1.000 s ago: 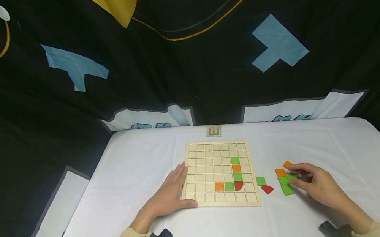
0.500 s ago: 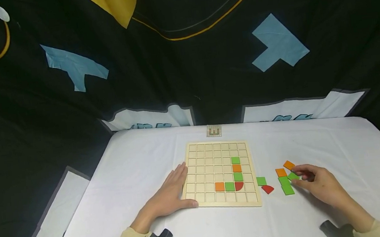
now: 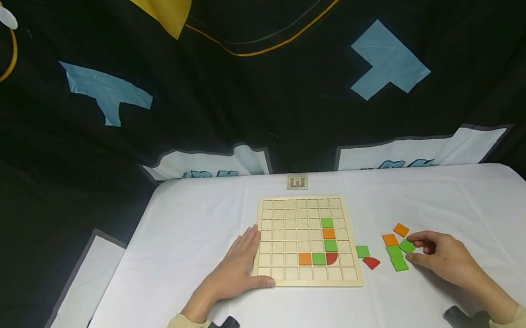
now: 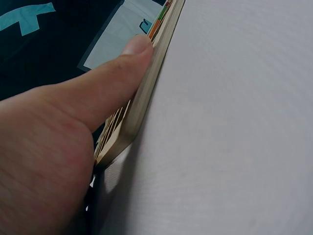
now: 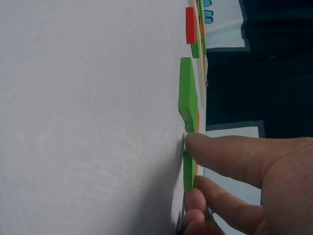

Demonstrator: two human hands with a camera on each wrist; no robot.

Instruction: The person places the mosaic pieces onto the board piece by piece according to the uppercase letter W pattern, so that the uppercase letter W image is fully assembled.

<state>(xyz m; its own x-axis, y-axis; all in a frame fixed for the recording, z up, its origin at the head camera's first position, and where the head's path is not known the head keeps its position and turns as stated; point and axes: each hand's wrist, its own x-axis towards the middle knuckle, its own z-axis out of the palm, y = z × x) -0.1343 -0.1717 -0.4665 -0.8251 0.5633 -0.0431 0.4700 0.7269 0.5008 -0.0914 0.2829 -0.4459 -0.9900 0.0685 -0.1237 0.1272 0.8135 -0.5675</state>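
Observation:
My left hand point(image 3: 236, 268) lies flat with its fingers along the left edge of a pale wooden grid board point(image 3: 290, 234) and its thumb at the near left corner. In the left wrist view, the thumb point(image 4: 105, 88) rests over the board's rim point(image 4: 142, 105). Green and orange square tiles and a red quarter-round sit in the grid. On the right, my right hand point(image 3: 443, 256) has thumb and forefinger apart at either side of a loose green tile point(image 3: 406, 246), which lies on the table. The right wrist view shows the thumb point(image 5: 220, 152) beside that tile point(image 5: 188, 171), contact unclear.
Two more green tiles point(image 3: 398, 263) and two orange tiles point(image 3: 390, 240) lie near the right hand. Another green tile point(image 3: 362, 251) and a red quarter-round point(image 3: 371, 263) lie by the board's right edge. A small patterned card point(image 3: 297, 182) lies at the back.
The right hand's thumb and forefinger have drawn slightly back to the right, showing more of the loose green tile between them. The left hand and the board stay as they were.

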